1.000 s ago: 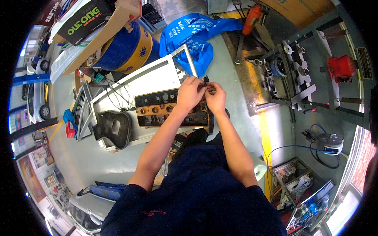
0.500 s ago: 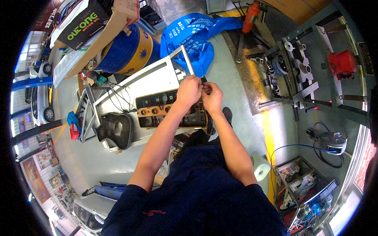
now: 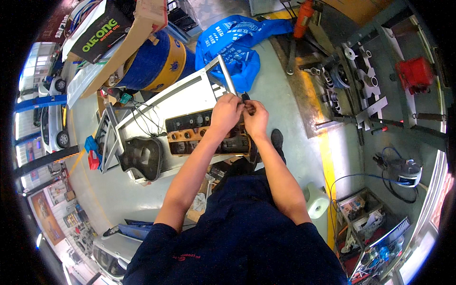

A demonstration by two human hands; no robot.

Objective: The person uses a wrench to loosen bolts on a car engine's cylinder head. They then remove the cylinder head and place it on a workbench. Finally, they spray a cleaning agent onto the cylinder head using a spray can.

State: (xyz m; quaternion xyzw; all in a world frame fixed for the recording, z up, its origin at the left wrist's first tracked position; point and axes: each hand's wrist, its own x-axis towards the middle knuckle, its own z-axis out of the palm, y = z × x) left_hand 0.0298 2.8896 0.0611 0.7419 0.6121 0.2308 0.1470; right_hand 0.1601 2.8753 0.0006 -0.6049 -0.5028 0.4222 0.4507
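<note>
An engine valve cover (image 3: 186, 135), black and tan with a row of round holes, rests on the pale top of a metal frame stand (image 3: 183, 97). At its right end, my left hand (image 3: 226, 114) is closed, the fingertips meeting those of my right hand (image 3: 256, 117). The right fingers are pinched together. Something small and dark shows between the two hands, too covered by the fingers to make out. A silver bar of the stand runs up just beyond my left hand. To the left of the cover lies a dark, shallow molded part (image 3: 141, 159), with black cables behind it.
A blue and yellow drum (image 3: 159, 61) stands at the far left under a cardboard box (image 3: 151, 16). A blue plastic sheet (image 3: 237, 42) lies ahead. On the right are a rack of metal parts (image 3: 354, 78), a pale green jug (image 3: 315, 202) and a tool cart (image 3: 361, 209).
The whole view has shifted slightly, showing more of my foot. Both hands stay together at the cover's right end, with only small finger movement.
</note>
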